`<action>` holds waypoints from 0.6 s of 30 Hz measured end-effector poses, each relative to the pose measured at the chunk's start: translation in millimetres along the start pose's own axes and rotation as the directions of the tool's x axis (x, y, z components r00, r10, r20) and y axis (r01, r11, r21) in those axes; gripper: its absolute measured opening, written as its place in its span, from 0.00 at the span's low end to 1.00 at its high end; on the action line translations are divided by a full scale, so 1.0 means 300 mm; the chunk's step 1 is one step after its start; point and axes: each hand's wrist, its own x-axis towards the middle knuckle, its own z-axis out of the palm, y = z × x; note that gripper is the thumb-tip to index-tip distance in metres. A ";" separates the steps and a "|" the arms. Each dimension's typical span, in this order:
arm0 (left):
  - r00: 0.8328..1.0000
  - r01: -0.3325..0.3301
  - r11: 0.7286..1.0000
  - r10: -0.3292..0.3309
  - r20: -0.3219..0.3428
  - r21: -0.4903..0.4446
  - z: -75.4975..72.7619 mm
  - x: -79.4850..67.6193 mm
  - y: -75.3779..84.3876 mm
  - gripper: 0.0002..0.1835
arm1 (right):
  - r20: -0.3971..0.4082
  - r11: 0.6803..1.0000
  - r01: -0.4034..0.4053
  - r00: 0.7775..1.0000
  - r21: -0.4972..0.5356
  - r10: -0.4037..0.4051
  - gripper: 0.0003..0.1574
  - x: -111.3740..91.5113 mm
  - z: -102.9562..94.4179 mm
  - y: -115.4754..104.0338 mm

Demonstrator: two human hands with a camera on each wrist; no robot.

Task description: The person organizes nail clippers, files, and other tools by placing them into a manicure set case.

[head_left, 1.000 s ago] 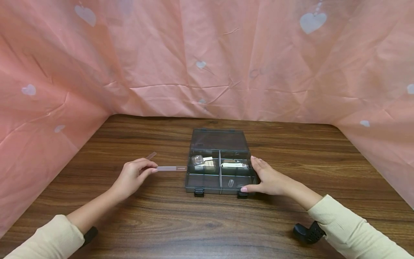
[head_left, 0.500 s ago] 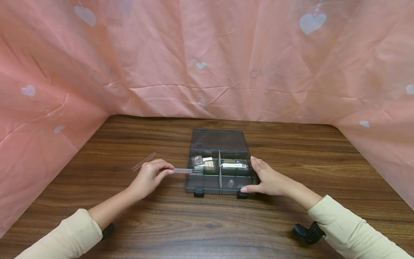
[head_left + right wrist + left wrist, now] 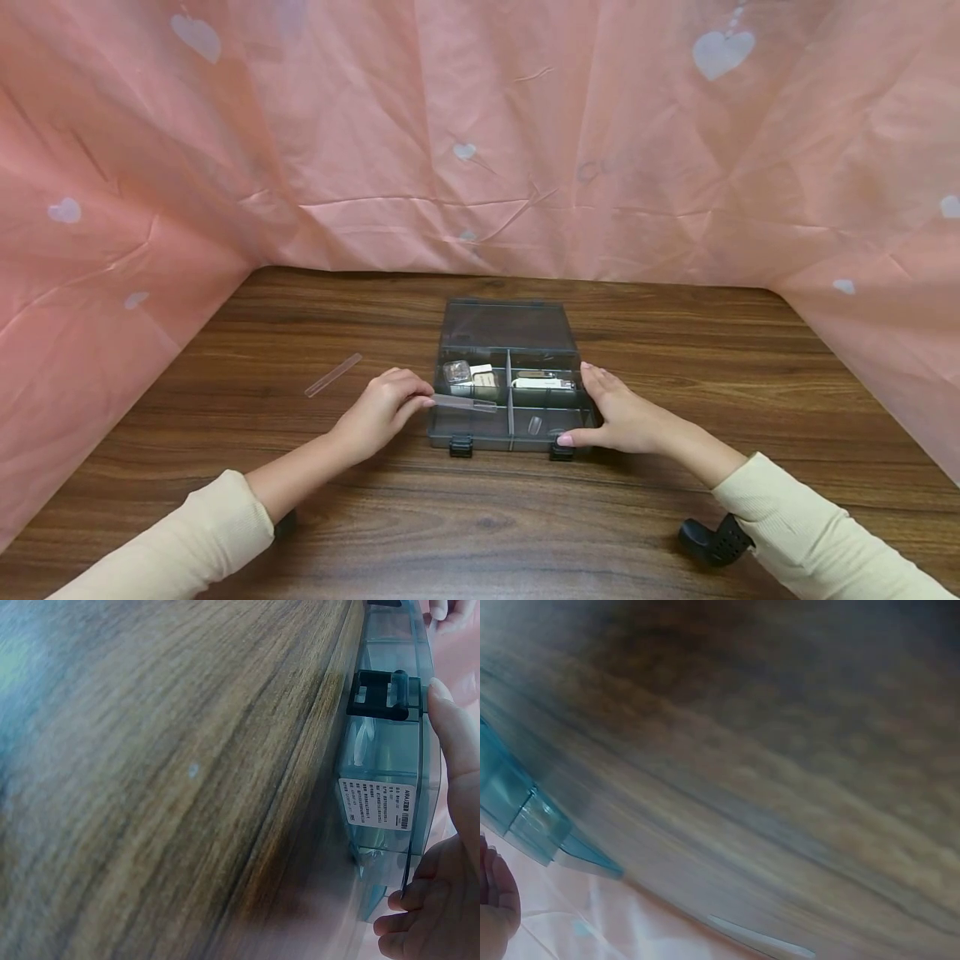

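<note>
In the head view, my left hand (image 3: 381,414) pinches one end of a glass nail file (image 3: 461,403) between thumb and fingers. The file's far end lies over the left compartments of a dark see-through divided box (image 3: 487,442), whose lid (image 3: 506,325) is flipped back. My right hand (image 3: 628,419) grips the box's right side, thumb at the front latch and fingers farther back along the edge. White nail clippers (image 3: 542,383) lie in a right compartment, with a small clear nail-shaped piece (image 3: 535,425) in front. A small clear case (image 3: 457,372) and pale pieces sit at left.
A narrow clear strip (image 3: 333,375) lies on the wooden table (image 3: 465,525) left of the box. Two black latches stick out at its front. A pink curtain (image 3: 510,208) closes off the back and sides. The right wrist view shows a white label (image 3: 376,803) on the box.
My left hand has moved right, bringing the nail file from beside the box to over its left compartments. The strip on the table has come fully into sight. My right hand stays put.
</note>
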 end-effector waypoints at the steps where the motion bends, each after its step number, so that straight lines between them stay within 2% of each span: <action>1: 1.000 -0.012 1.000 0.012 0.003 0.013 0.003 0.003 0.002 0.03 | -0.001 1.000 0.000 1.000 0.000 0.000 0.72 0.000 0.000 0.000; 12: 0.995 -0.077 0.988 0.068 0.068 0.133 0.031 0.031 0.024 0.04 | 0.007 1.000 -0.003 1.000 0.005 0.003 0.72 -0.001 -0.002 0.001; 18: 0.993 -0.075 0.980 0.058 0.099 0.183 0.042 0.037 0.031 0.05 | 0.010 1.000 -0.003 1.000 0.009 0.003 0.72 -0.001 -0.003 -0.001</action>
